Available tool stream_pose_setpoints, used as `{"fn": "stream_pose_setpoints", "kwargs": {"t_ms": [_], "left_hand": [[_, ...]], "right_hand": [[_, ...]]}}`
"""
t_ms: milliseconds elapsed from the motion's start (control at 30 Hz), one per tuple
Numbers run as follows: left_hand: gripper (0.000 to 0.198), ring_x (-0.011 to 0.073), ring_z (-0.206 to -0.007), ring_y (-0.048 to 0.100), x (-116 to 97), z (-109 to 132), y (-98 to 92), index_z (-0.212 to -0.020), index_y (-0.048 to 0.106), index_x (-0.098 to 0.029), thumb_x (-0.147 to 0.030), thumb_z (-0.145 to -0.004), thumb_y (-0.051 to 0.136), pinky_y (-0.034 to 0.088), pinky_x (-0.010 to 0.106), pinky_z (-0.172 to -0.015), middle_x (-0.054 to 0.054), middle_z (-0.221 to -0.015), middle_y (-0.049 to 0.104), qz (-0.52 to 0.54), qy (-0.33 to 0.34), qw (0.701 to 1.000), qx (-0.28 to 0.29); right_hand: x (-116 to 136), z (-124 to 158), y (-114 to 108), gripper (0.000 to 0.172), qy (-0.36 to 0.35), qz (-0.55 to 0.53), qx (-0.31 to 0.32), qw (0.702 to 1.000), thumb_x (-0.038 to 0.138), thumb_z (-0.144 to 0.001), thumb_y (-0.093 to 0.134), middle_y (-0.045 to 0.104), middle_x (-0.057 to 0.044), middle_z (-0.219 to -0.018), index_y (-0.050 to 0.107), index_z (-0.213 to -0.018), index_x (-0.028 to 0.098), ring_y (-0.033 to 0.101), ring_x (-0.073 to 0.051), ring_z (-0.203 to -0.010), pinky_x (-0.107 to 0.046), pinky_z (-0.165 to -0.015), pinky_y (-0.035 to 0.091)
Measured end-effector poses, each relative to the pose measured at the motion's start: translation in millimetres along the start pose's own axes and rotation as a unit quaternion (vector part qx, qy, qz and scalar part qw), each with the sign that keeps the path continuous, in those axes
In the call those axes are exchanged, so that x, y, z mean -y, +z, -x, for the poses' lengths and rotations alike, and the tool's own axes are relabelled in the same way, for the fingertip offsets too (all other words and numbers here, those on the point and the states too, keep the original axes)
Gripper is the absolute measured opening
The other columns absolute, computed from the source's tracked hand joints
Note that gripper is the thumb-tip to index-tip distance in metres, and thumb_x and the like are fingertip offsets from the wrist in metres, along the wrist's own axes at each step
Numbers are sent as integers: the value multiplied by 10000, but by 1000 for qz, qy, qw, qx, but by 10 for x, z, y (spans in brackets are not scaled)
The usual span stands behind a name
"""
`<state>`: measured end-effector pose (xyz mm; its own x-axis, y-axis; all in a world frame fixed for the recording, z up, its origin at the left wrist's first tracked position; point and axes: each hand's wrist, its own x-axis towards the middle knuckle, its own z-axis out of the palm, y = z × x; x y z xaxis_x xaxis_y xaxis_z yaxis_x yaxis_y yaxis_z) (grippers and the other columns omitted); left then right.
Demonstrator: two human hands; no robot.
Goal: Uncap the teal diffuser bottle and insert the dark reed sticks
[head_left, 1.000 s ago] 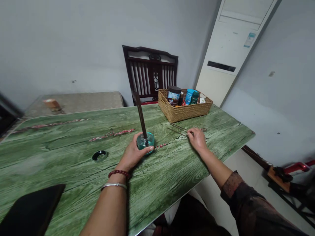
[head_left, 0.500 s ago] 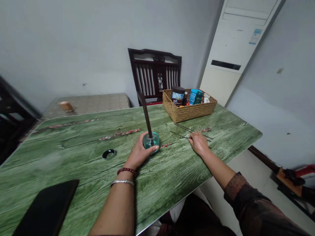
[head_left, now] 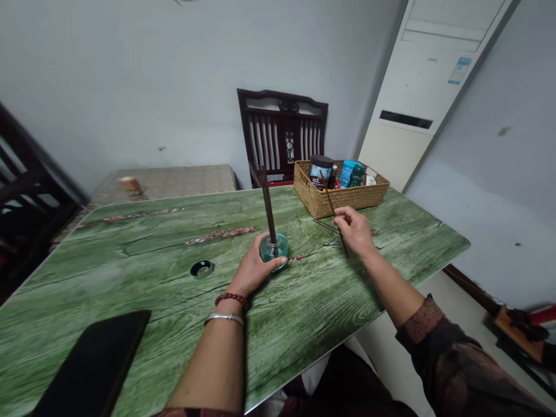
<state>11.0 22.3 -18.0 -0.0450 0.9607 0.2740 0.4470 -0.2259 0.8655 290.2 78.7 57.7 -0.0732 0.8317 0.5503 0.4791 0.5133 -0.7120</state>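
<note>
The left hand (head_left: 254, 263) sits low at twelve o'clock with its fingers curled forward, while the right hand (head_left: 354, 231) is held higher at one o'clock (thumb and forefinger pinched together).

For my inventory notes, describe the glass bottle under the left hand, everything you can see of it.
The glass bottle is short and round, made of clear teal-tinted glass with a thick base. It stands upright on the green wood-pattern table. A long dark stick rises from its mouth, nearly vertical. The left hand rests against its near side, with the fingers curved around it. Whether it holds any liquid cannot be told.
</note>
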Motion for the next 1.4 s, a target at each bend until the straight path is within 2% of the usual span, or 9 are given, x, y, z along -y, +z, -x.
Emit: {"fn": "stream_pose_setpoints", "kwargs": {"t_ms": [200, 367, 533, 833, 1000, 1100, 1200, 1267, 1400], "left_hand": [[789, 311, -1135, 655, -27, 5, 1, -1313, 493, -182, -505, -670, 817, 489, 501, -1029, 136, -1237, 662, 5, -4, 1000, 3], [791, 311, -1120, 660, -36, 10, 0, -1316, 491, -196, -503, -667, 822, 491, 509, -1022, 119, -1210, 677, 11, -8, 1000, 7], [764, 328, -1158, 643, -46, 12, -3, -1295, 513, -225, -476, -648, 832, 476, 529, -1043, 116, -1246, 664, 17, 0, 1000, -5], [767, 315, -1128, 654, -29, 6, 5, -1287, 513, -216, -490, -646, 832, 493, 502, -1016, 113, -1221, 669, 25, 5, 1000, 2], [802, 325, -1164, 638, 1, 0, 7, -1315, 500, -215, -533, -654, 824, 485, 494, -1018, 116, -1234, 666, 19, 6, 1000, 5], [793, 327, -1174, 633, 8, -7, 9, -1300, 508, -222, -550, -649, 821, 487, 490, -1019, 114, -1243, 661, 21, 12, 1000, 2], [786, 325, -1140, 650, 10, -15, 14, -1277, 520, -211, -548, -637, 826, 504, 477, -1000, 115, -1226, 666, 14, 7, 1000, -5], [790, 322, -1120, 659, 18, -19, 17, -1292, 508, -210, -541, -647, 822, 509, 480, -994, 110, -1208, 672, 6, -1, 1000, -2], [803, 322, -1099, 664, 35, -20, 18, -1324, 481, -217, -532, -665, 813, 508, 505, -993, 105, -1198, 675, -11, -12, 1000, 4]], "right_hand": [[617, -183, 209, 243, 1, -280, 27, 960, 439, -834, 655, 733, 10, -809, 546, -895, 231, 621, -118, -611, -238, -572, 495], [930, -208, 455, 249, -8, -329, 39, 943, 443, -867, 657, 738, 5, -863, 528, -940, 244, 635, -109, -652, -249, -609, 536], [952, -216, 700, 266, -2, -325, 64, 944, 460, -864, 670, 732, 4, -842, 525, -905, 241, 649, -116, -646, -254, -589, 542], [797, -162, 955, 197, -17, -269, 80, 960, 404, -859, 636, 680, 18, -820, 535, -870, 235, 644, -124, -690, -252, -634, 524], [714, -67, 1103, 76, -27, -143, 90, 985, 270, -825, 656, 659, 32, -763, 604, -812, 216, 616, -135, -699, -273, -722, 496], [642, 27, 1112, 65, -44, -67, 124, 989, 237, -825, 662, 689, 28, -814, 658, -888, 223, 628, -144, -751, -281, -791, 490], [412, 101, 941, 175, -72, -12, 121, 990, 240, -856, 629, 713, 5, -919, 678, -1024, 230, 642, -159, -828, -286, -834, 486], [141, 125, 717, 177, -78, 35, 92, 992, 223, -881, 576, 715, -25, -969, 691, -1015, 216, 645, -177, -891, -296, -862, 479], [-505, 134, 216, 244, -1, 187, 22, 982, 182, -907, 491, 708, -85, -981, 723, -984, 182, 637, -220, -946, -318, -897, 466]]}}
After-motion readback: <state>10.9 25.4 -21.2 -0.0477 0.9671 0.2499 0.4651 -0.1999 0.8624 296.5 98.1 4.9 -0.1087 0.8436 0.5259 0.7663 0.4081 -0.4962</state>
